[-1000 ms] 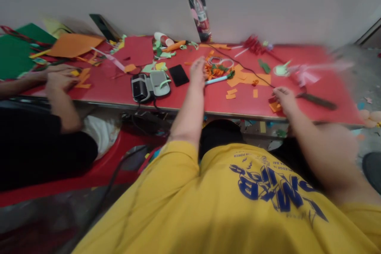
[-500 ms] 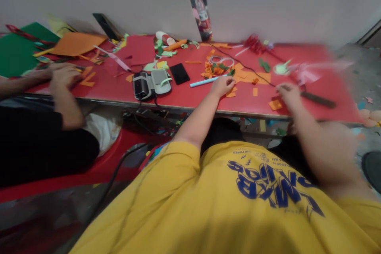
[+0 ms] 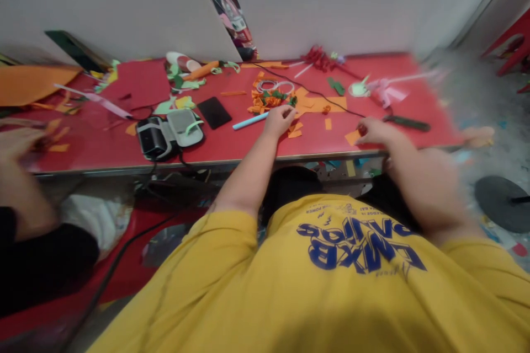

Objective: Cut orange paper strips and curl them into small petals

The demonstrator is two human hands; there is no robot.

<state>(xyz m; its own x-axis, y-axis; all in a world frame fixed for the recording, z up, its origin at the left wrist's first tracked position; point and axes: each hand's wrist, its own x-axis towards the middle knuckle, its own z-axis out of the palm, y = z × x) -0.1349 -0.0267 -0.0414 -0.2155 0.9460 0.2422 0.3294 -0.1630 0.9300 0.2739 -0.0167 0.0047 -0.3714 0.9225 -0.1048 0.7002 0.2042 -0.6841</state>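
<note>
My left hand (image 3: 280,119) rests on the red table with thumb and fingers pinched together; whatever is in the pinch is too small to make out. A light blue stick (image 3: 250,120) lies beside it, one end hidden behind the hand. Just beyond is a heap of crumpled orange and green paper (image 3: 271,100). Near the table's front edge, my right hand (image 3: 379,132) has its fingertips closed at the edge of a small orange paper piece (image 3: 353,137). Larger orange paper sheets (image 3: 318,103) and a small orange paper square (image 3: 328,123) lie between the hands.
Left of my hands are a dark phone (image 3: 214,112) and an open grey case (image 3: 185,128). On the right lie a dark-handled tool (image 3: 409,123) and a pink ribbon bow (image 3: 385,92). A thin black cable (image 3: 306,85) crosses the table. Another person's hand (image 3: 20,143) works at far left.
The view has swung to the right. My right hand has moved onto the small orange paper piece and its fingers have closed at its edge. My left hand stays near the blue stick.
</note>
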